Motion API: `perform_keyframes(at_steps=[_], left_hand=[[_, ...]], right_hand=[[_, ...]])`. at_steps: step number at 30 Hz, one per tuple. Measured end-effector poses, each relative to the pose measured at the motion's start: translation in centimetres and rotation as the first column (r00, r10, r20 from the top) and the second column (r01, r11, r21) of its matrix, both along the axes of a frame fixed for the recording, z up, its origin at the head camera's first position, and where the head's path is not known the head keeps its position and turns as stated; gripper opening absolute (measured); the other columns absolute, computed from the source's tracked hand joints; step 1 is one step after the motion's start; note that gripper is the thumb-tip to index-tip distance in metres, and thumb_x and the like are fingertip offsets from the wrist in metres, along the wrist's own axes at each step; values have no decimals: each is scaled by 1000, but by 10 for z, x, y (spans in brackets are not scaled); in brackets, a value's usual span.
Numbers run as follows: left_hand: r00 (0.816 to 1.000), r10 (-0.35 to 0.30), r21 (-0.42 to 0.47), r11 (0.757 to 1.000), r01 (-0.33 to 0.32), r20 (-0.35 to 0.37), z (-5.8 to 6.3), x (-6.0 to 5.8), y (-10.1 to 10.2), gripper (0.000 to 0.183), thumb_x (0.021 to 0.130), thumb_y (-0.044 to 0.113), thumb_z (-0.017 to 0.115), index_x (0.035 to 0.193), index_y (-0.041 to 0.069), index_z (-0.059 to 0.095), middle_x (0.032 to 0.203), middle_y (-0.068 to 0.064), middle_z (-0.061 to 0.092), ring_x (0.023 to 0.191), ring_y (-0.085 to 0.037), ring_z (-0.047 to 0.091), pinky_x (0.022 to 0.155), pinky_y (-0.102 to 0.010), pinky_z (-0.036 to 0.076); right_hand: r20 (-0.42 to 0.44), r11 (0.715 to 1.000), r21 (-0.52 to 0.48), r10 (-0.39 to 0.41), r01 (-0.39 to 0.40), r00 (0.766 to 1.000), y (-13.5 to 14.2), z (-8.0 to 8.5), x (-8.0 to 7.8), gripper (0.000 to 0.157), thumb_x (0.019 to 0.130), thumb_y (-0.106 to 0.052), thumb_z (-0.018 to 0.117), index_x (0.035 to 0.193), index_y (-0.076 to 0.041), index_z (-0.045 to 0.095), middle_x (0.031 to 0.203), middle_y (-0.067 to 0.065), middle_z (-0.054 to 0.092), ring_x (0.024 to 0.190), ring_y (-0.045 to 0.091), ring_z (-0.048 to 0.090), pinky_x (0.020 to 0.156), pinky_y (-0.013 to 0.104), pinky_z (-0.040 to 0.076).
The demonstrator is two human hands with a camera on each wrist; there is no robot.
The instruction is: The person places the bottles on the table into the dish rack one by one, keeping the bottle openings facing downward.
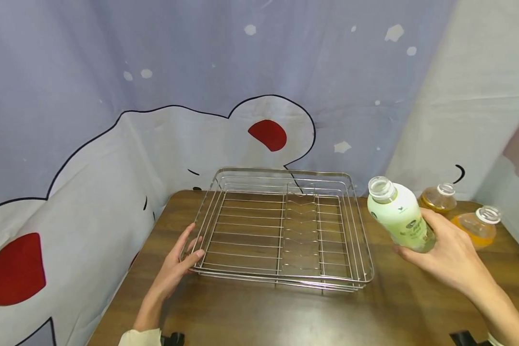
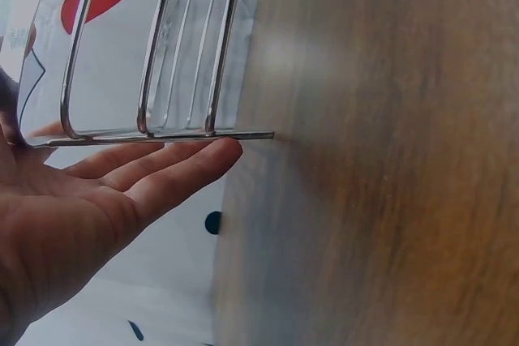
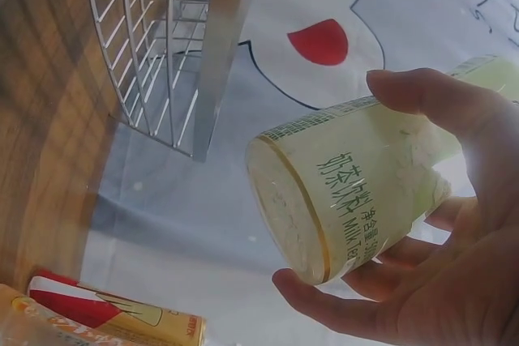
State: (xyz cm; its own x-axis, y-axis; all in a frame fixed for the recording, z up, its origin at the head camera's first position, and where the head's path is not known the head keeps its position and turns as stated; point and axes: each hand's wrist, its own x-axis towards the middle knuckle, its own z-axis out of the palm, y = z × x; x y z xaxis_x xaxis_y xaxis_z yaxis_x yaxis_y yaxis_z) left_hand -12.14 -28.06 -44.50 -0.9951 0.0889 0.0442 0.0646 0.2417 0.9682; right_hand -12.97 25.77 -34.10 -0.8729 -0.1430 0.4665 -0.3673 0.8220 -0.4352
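A right hand (image 1: 451, 254) was wrapped around a green and white bottle (image 1: 400, 214), with the thumb on 1 side and the fingers on the other. The bottle was up in the air, just to the right of a silver wire rack (image 3: 225, 50). It leaned over, with its clear mouth pointing to the far left and its bottom toward the near right. In the right wrist view, words on its label said "Milk Tea", and a gold line ran around its bottom edge.

A left hand (image 1: 175, 264) gripped the near left corner of the rack. Its thumb was at the near side and its fingers were along the left side. The rack sat on a brown wooden table (image 1: 251, 317), between the 2 hands. Thin wires ran across its floor, and zigzag wires stood to the right of its middle.

To the far right, behind the right hand, stood an amber bottle (image 1: 438, 198). An orange bottle (image 1: 477, 226) was just beside it, to the right and a bit nearer. A blue and white cloth (image 1: 225, 57) with red shapes hung behind the table.
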Motion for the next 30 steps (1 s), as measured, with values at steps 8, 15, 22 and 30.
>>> perform_keyframes(at_steps=[8, 15, 22, 30], left_hand=[[992, 75, -70, 994, -82, -99, 17, -1, 3, 70, 100, 17, 59, 158, 14, 21, 159, -19, 26, 140, -40, 32, 112, -56, 25], [952, 122, -185, 966, -179, -280, 44, -6, 10, 67, 95, 13, 65, 154, 10, 33, 150, -19, 41, 135, -41, 41, 108, -53, 34], [927, 85, -184, 970, -162, -365, 64, -14, 28, 68, 92, 10, 69, 152, 14, 38, 149, -13, 44, 136, -36, 41, 108, -44, 37], [921, 24, -139, 987, -84, -389, 76, -22, 53, 71, 88, 6, 72, 151, 11, 39, 149, -11, 46, 135, -34, 43, 107, -52, 37]], right_hand=[[-61, 998, 41, 56, -53, 997, -3, 5, -11, 73, 56, -11, 89, 122, -3, 58, 106, 18, 63, 89, 33, 57, 69, 50, 42], [-56, 993, 71, 97, -93, 994, -12, 11, -18, 74, 57, -11, 90, 124, -2, 58, 107, 20, 63, 91, 33, 57, 69, 52, 46], [-58, 985, 111, 140, -133, 988, -23, 18, -23, 74, 58, -11, 90, 124, -2, 58, 112, 21, 63, 93, 36, 59, 69, 56, 49], [-36, 982, 141, 133, -127, 990, -36, 19, -24, 75, 60, -15, 90, 127, -9, 57, 113, 21, 61, 88, 38, 62, 61, 58, 51]])
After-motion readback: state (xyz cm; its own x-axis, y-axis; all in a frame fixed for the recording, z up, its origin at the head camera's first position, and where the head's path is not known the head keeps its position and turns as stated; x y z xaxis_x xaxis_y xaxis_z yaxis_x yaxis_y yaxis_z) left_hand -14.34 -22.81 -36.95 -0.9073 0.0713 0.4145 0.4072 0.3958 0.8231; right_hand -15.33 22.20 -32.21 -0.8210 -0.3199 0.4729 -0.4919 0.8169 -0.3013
